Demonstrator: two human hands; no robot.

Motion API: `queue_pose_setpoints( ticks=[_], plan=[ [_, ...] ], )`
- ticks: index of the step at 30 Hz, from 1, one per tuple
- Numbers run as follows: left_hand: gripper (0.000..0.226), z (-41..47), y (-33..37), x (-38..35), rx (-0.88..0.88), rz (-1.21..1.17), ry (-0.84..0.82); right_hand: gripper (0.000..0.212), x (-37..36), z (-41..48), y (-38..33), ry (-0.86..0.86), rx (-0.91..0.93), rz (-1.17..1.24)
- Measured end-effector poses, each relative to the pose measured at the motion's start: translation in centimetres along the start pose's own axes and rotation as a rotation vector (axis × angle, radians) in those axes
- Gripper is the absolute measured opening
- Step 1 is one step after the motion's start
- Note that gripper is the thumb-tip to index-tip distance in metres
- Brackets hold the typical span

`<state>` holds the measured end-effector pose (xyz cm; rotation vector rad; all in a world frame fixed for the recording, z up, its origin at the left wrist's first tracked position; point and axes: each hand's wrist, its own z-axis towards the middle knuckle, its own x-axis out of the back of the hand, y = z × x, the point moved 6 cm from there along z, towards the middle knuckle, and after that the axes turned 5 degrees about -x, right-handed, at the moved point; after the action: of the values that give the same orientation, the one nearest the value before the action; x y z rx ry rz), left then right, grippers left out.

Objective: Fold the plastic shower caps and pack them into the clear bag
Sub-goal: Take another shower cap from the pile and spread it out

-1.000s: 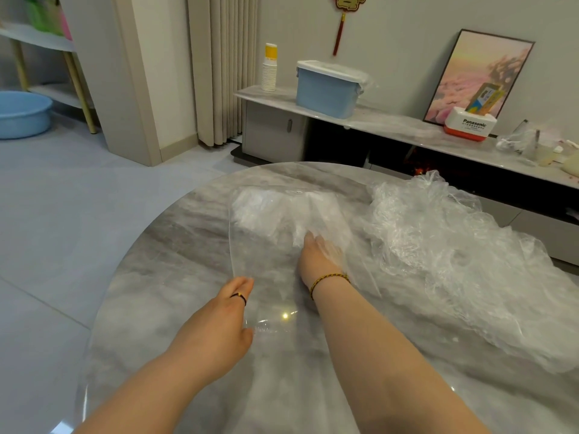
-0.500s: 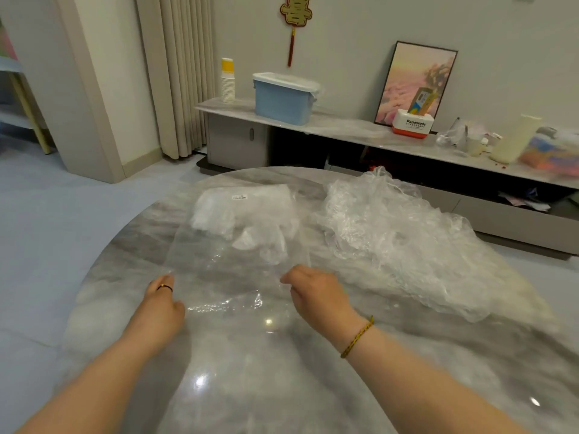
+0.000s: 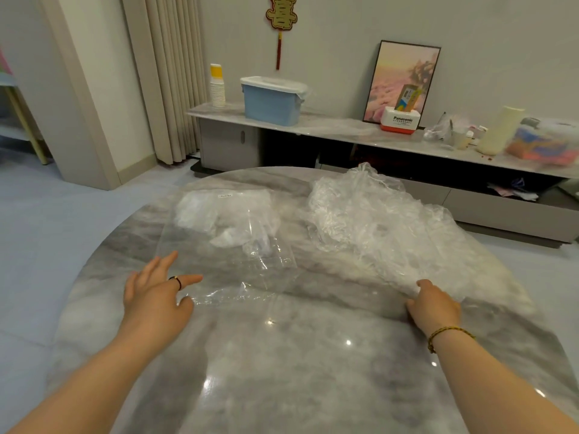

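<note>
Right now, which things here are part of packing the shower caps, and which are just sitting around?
Job: clear bag, with folded caps inside; pile of loose shower caps, gripped at its near edge by the right hand; left hand, open beside the bag.
Lying about: blue tub, stack of paper cups, framed picture, Panasonic box.

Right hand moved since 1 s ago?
Yes. The right hand left the clear bag and went rightward to the near edge of the shower cap pile, which its fingers now grip.

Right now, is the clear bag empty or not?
Partly full. The clear bag lies flat on the table, with whitish shower caps bunched in its far end; its near half looks empty.
</note>
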<state>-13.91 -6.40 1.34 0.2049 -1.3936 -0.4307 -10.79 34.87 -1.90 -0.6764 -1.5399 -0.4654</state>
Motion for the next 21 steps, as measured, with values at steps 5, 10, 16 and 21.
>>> queue_pose_setpoints(
  ticks=[5, 10, 16, 21],
  plan=[
    [0.047, -2.1, 3.5, -0.8, -0.230, -0.126, -0.037, 0.025, -0.2, -1.6, -0.9, 0.039, 0.164, -0.037],
    [0.037, -4.4, 5.6, -3.1, -0.333, -0.117, -0.209, 0.035, 0.7, -2.3, -0.5, 0.110, 0.238, -0.095],
    [0.073, -6.9, 6.0, -7.7, -0.360, 0.167, -0.527, 0.052, 0.3, -0.6, 1.1, -0.021, 0.168, -0.343],
    [0.152, -6.5, 5.4, -9.3, -0.390, 0.258, -0.590, 0.039, 0.9, 0.4, 0.3, 0.109, 0.305, -0.411]
  ],
)
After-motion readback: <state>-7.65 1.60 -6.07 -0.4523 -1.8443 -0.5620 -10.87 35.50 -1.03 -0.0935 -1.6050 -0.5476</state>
